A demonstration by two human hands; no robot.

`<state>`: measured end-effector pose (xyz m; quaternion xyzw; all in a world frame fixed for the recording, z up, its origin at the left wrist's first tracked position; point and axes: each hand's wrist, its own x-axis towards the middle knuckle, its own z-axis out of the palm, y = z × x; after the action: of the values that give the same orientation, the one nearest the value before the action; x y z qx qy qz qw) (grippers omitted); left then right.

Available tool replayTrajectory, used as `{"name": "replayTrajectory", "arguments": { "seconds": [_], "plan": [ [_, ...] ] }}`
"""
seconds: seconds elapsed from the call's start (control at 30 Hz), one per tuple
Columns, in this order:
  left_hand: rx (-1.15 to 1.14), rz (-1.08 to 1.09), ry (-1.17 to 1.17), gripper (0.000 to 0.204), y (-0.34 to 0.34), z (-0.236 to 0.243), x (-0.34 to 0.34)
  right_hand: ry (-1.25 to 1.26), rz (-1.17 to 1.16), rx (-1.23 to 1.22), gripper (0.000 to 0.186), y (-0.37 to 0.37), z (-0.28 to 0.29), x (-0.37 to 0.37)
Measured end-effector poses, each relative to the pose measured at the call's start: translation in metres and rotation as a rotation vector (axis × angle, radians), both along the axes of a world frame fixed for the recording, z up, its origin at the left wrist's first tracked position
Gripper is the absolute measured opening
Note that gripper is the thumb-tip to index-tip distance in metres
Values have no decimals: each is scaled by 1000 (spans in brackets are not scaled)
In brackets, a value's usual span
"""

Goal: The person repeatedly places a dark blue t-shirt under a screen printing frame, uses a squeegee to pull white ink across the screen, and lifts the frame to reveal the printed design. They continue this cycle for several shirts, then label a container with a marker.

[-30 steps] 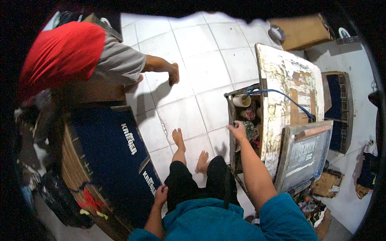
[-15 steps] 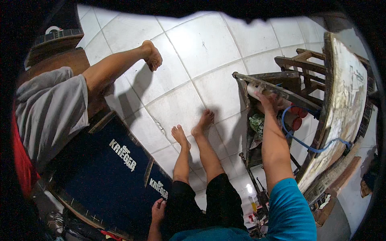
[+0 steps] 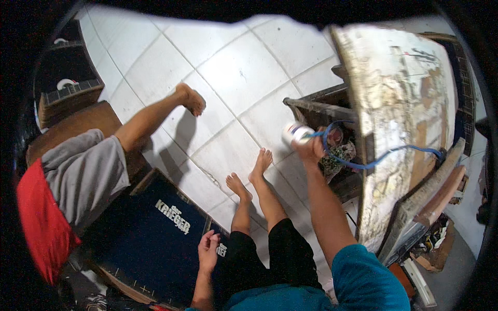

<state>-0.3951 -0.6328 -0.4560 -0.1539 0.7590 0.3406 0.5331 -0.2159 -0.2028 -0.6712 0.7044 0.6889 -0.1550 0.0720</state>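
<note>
My right hand (image 3: 311, 150) is closed around a white plastic jar (image 3: 295, 132) with a dark-marked label. The jar is held above the near left side of a worn wooden rack (image 3: 311, 108). A blue cord (image 3: 372, 165) passes close beside my right hand and crosses the rack. Inside the rack, next to my wrist, lies a crumpled green-and-white plastic bag (image 3: 337, 159). My left hand (image 3: 208, 249) is over the edge of a dark blue printed panel (image 3: 140, 243), its fingers loosely bent and apart, with nothing seen in them.
A paint-stained board (image 3: 394, 119) stands upright at the right, wooden planks (image 3: 425, 207) leaning beside it. On the left sits another person in grey shorts (image 3: 88, 166), one bare leg stretched over the white tile floor (image 3: 228, 67). Stacked dark panels (image 3: 70, 101) stand behind.
My right hand has come up and left out of the rack, bringing the white jar with it. My left hand has risen slightly, and the view has turned toward the right.
</note>
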Motion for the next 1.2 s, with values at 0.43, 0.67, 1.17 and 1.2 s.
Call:
{"name": "replayTrajectory", "arguments": {
  "seconds": [0.43,0.67,1.17,1.2],
  "plan": [
    [302,-326,437,36,122,142,-100,331,633,-438,138,-84,425,-84],
    [457,-329,332,36,209,162,-190,407,416,-47,137,58,576,-53],
    [420,-895,268,44,570,166,-444,138,-685,117,131,260,559,-36],
    [472,-938,276,44,611,177,-457,145,-746,112,131,265,556,-40]
  ]
}}
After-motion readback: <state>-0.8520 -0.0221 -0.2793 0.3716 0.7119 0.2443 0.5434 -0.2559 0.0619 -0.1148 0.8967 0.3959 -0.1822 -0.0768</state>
